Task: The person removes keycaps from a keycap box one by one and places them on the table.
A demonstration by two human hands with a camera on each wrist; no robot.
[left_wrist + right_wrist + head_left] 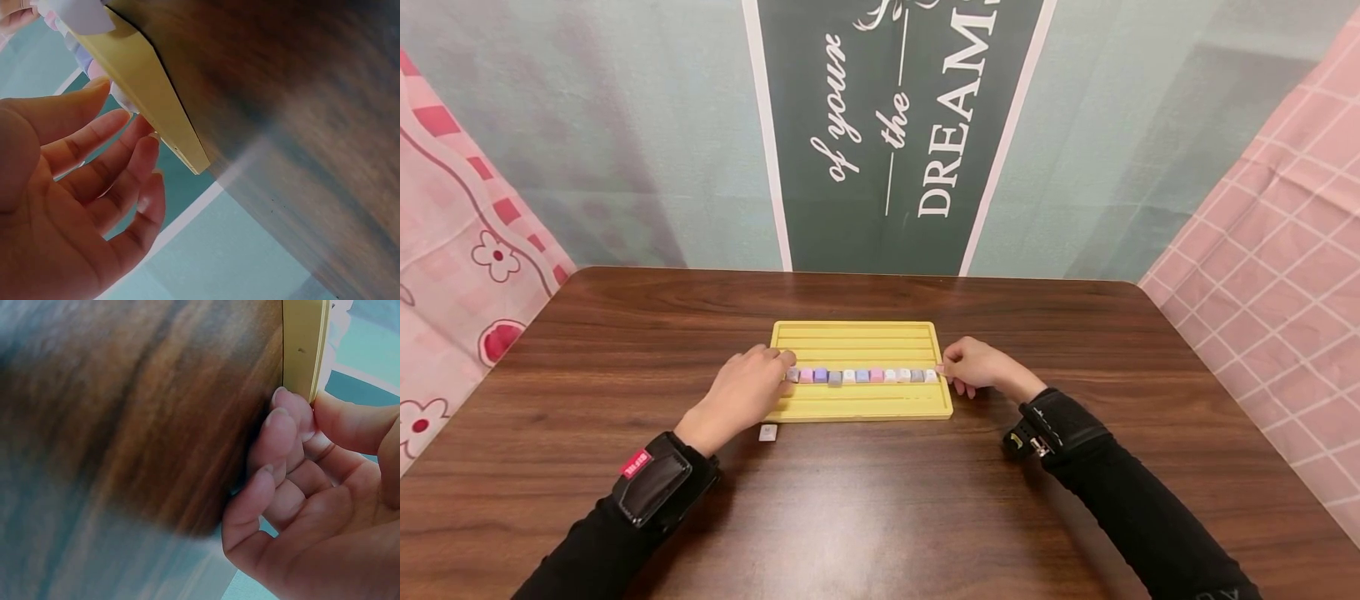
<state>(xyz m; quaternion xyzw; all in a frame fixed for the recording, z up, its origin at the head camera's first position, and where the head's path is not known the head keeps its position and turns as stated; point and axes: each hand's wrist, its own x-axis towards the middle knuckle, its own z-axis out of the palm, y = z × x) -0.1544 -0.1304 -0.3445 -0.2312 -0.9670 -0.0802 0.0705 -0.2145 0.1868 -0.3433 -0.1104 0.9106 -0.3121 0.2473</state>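
Note:
A yellow ridged tray (865, 408) lies on the table with a row of pastel keycaps (862, 377) set across one of its grooves. My left hand (741, 396) reaches over the tray's left side, fingertips at the left end of the row. In the left wrist view the left hand's fingers (94, 169) are spread and gently bent, thumb and forefinger tips close to the keycaps. At the opposite end my right hand (977, 367) holds the tray's right rim. The right wrist view has its thumb (350, 422) on the rim and curled fingertips against the outer side wall.
A single pale keycap (767, 432) lies on the brown wooden table (865, 517) just off the tray's near left corner. Behind the table hangs a pale green curtain (662, 125) with a lettered dark panel. Pink patterned cloths (1285, 250) flank both sides.

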